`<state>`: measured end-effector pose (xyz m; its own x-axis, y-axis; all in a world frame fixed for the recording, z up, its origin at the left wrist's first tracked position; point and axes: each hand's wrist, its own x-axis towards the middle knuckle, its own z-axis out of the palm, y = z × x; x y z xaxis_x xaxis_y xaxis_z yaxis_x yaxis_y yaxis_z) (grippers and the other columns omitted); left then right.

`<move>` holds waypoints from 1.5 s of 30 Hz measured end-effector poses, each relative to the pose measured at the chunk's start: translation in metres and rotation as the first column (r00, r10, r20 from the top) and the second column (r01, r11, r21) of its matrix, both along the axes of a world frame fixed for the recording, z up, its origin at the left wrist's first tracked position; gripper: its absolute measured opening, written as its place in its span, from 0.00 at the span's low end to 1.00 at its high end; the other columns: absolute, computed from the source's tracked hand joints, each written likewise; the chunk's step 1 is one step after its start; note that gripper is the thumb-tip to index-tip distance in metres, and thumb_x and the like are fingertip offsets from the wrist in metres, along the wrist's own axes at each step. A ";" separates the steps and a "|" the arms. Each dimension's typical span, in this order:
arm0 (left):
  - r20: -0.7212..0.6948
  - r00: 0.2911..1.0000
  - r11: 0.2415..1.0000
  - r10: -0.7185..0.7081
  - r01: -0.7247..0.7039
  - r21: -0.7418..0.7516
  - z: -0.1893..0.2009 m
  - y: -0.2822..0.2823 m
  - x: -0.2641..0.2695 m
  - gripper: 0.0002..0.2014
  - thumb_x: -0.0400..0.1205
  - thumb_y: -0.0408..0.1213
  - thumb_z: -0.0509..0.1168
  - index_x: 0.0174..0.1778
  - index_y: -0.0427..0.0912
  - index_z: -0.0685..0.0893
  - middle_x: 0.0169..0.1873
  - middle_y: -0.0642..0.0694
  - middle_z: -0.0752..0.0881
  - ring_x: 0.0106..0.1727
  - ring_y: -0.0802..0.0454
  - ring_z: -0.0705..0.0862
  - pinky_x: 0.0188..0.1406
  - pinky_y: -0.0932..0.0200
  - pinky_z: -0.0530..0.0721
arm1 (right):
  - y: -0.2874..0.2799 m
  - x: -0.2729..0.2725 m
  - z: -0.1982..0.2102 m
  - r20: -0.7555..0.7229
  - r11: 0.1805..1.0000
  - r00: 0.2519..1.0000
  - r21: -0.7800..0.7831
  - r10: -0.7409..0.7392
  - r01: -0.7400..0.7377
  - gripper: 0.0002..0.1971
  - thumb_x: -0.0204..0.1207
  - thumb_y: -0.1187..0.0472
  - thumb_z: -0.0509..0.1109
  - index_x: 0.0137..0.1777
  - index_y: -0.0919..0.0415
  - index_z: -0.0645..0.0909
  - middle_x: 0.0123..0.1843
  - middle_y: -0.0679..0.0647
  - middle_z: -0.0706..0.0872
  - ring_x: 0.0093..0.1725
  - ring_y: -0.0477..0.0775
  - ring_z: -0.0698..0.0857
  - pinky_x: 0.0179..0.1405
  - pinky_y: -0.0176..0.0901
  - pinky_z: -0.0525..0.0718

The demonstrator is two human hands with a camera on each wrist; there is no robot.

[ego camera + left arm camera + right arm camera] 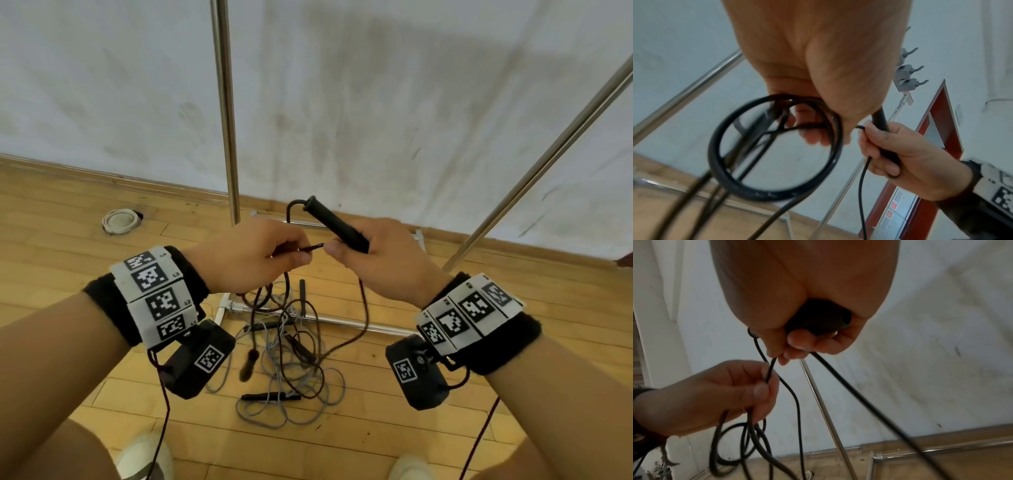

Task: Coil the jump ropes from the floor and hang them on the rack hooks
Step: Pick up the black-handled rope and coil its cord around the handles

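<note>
The right hand [376,250] is gripping a black cylindrical jump-rope handle [334,222], fingers curled round it, with the handle's free end pointing up and away toward the stained white wall [411,102]. Its fingertips are also pinching the thin black rope cord [310,247] that is running across to the left hand [253,257]. The left hand is pinching that same cord between thumb and fingers, and in the left wrist view several black loops [774,149] are hanging gathered under its curled fingers. From both hands the cord is dropping toward the floor.

On the light wooden plank floor [68,240], directly below the hands, a tangled pile of grey and black jump ropes [291,370] is lying with some dark handles among it, partly across the base bar of a shiny metal rack [224,102]. The rack's upright pole is standing just beyond the hands. In the left wrist view, 3 grey hooks [908,69] are sitting on the rack high up, well apart from the rope.
</note>
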<state>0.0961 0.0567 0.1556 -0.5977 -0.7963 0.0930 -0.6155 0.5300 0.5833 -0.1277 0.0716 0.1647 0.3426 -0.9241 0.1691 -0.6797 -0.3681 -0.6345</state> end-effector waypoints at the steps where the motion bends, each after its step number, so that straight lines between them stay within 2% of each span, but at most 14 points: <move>1: 0.053 0.999 1.000 0.002 -0.002 0.002 -0.001 -0.001 0.003 0.05 0.85 0.46 0.64 0.44 0.55 0.83 0.32 0.53 0.84 0.34 0.58 0.81 0.32 0.66 0.76 | -0.001 -0.001 0.002 -0.001 0.999 1.000 -0.027 -0.024 0.024 0.15 0.80 0.50 0.71 0.36 0.58 0.79 0.23 0.44 0.74 0.23 0.43 0.73 0.26 0.32 0.71; 6: 0.251 0.968 0.998 0.027 -0.038 0.040 -0.008 -0.005 0.014 0.06 0.83 0.39 0.64 0.47 0.57 0.81 0.44 0.58 0.87 0.46 0.59 0.84 0.50 0.50 0.86 | -0.006 -0.012 0.013 0.059 0.989 0.992 -0.097 -0.110 0.115 0.16 0.79 0.48 0.71 0.33 0.56 0.79 0.25 0.44 0.74 0.24 0.43 0.72 0.25 0.29 0.69; 14: 0.400 0.911 0.993 0.101 -0.115 0.011 -0.021 -0.016 0.020 0.03 0.86 0.46 0.61 0.48 0.59 0.78 0.43 0.58 0.85 0.46 0.55 0.83 0.50 0.50 0.84 | -0.010 -0.031 0.021 0.219 0.950 0.963 -0.234 -0.157 0.208 0.15 0.78 0.51 0.73 0.35 0.59 0.83 0.23 0.52 0.76 0.22 0.45 0.72 0.24 0.29 0.70; 17: 0.463 0.880 0.989 0.107 -0.144 0.046 -0.025 -0.020 0.023 0.09 0.87 0.49 0.59 0.49 0.52 0.82 0.42 0.53 0.86 0.44 0.53 0.83 0.50 0.48 0.84 | -0.015 -0.047 0.025 0.309 0.933 0.921 -0.189 -0.239 0.306 0.17 0.74 0.43 0.72 0.38 0.59 0.83 0.30 0.60 0.82 0.26 0.61 0.77 0.27 0.50 0.79; 19: 0.432 0.895 0.989 0.111 -0.143 0.042 -0.026 -0.020 0.023 0.11 0.88 0.49 0.58 0.49 0.50 0.83 0.43 0.52 0.86 0.45 0.51 0.84 0.51 0.46 0.84 | -0.017 -0.054 0.022 0.288 0.942 0.921 -0.126 -0.264 0.310 0.12 0.73 0.45 0.72 0.41 0.54 0.86 0.31 0.55 0.84 0.28 0.60 0.79 0.31 0.55 0.81; 21: 0.378 0.919 0.990 0.108 -0.135 0.045 -0.026 -0.018 0.021 0.11 0.88 0.49 0.57 0.48 0.52 0.82 0.43 0.52 0.86 0.46 0.52 0.84 0.51 0.46 0.83 | -0.016 -0.055 0.017 0.197 0.947 0.943 -0.128 -0.268 0.296 0.03 0.75 0.52 0.75 0.47 0.43 0.87 0.41 0.41 0.87 0.37 0.44 0.83 0.39 0.46 0.80; 23: 0.285 0.955 0.990 0.081 -0.110 0.089 -0.024 -0.015 0.017 0.10 0.89 0.47 0.56 0.45 0.55 0.80 0.41 0.55 0.87 0.43 0.55 0.84 0.46 0.51 0.83 | -0.014 -0.053 0.012 0.122 0.956 0.963 -0.138 -0.242 0.258 0.09 0.77 0.55 0.75 0.54 0.41 0.86 0.49 0.39 0.87 0.42 0.36 0.83 0.42 0.33 0.76; 25: 0.183 0.982 0.990 0.048 -0.071 0.121 -0.020 -0.011 0.012 0.10 0.89 0.45 0.56 0.43 0.56 0.79 0.37 0.58 0.87 0.37 0.58 0.84 0.40 0.55 0.83 | -0.010 -0.044 0.009 0.128 0.974 0.972 -0.086 -0.196 0.208 0.06 0.78 0.54 0.74 0.53 0.44 0.87 0.43 0.42 0.88 0.31 0.36 0.80 0.33 0.32 0.75; 28: 0.070 0.997 0.995 0.014 -0.021 0.095 -0.012 -0.004 0.003 0.10 0.89 0.47 0.56 0.44 0.57 0.79 0.32 0.55 0.84 0.32 0.60 0.82 0.32 0.63 0.83 | -0.003 -0.028 0.004 0.115 0.994 0.987 0.026 -0.110 0.107 0.06 0.79 0.54 0.72 0.54 0.46 0.86 0.31 0.35 0.84 0.23 0.37 0.78 0.25 0.27 0.73; 31: -0.045 0.998 0.995 -0.046 0.050 0.087 -0.006 0.002 -0.006 0.10 0.88 0.46 0.57 0.48 0.52 0.82 0.32 0.50 0.82 0.31 0.61 0.81 0.32 0.70 0.79 | 0.003 -0.011 0.001 0.116 0.998 0.993 0.061 0.003 -0.010 0.09 0.80 0.56 0.72 0.59 0.49 0.85 0.27 0.34 0.80 0.23 0.39 0.77 0.25 0.27 0.72; 34: -0.102 0.989 0.987 -0.111 0.122 0.106 0.000 0.007 -0.008 0.09 0.89 0.45 0.58 0.49 0.54 0.83 0.35 0.51 0.82 0.30 0.61 0.80 0.31 0.72 0.77 | 0.006 -0.001 0.002 0.103 0.997 0.993 0.046 0.050 -0.055 0.05 0.81 0.55 0.71 0.54 0.50 0.86 0.28 0.40 0.78 0.26 0.40 0.76 0.30 0.38 0.75; 38: -0.032 0.996 0.990 -0.082 0.085 0.110 -0.001 0.003 0.000 0.11 0.87 0.52 0.56 0.49 0.59 0.84 0.31 0.56 0.84 0.34 0.62 0.83 0.33 0.70 0.78 | 0.005 0.001 0.004 0.024 0.996 0.997 0.049 0.078 -0.079 0.08 0.81 0.53 0.70 0.43 0.55 0.82 0.29 0.43 0.77 0.27 0.42 0.75 0.32 0.43 0.75; 40: 0.050 0.997 0.996 -0.058 0.055 0.066 -0.005 -0.002 0.004 0.12 0.85 0.55 0.57 0.44 0.57 0.84 0.32 0.54 0.83 0.35 0.60 0.82 0.33 0.67 0.78 | 0.005 0.001 0.005 -0.017 0.997 0.998 0.026 0.068 -0.067 0.10 0.80 0.52 0.71 0.41 0.55 0.80 0.28 0.44 0.76 0.26 0.42 0.74 0.31 0.38 0.73; 45: 0.202 0.978 0.990 -0.057 0.083 -0.118 -0.017 -0.009 0.010 0.03 0.84 0.44 0.66 0.46 0.55 0.85 0.43 0.61 0.80 0.47 0.60 0.78 0.49 0.55 0.79 | 0.004 0.000 0.011 0.051 0.998 0.999 -0.057 -0.013 0.016 0.09 0.79 0.52 0.72 0.41 0.55 0.83 0.28 0.45 0.79 0.27 0.40 0.76 0.29 0.26 0.73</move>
<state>0.1059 0.0476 0.1391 -0.6680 -0.7414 0.0638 -0.6707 0.6370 0.3798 -0.1281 0.0754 0.1752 0.3188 -0.9172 0.2389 -0.6525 -0.3952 -0.6466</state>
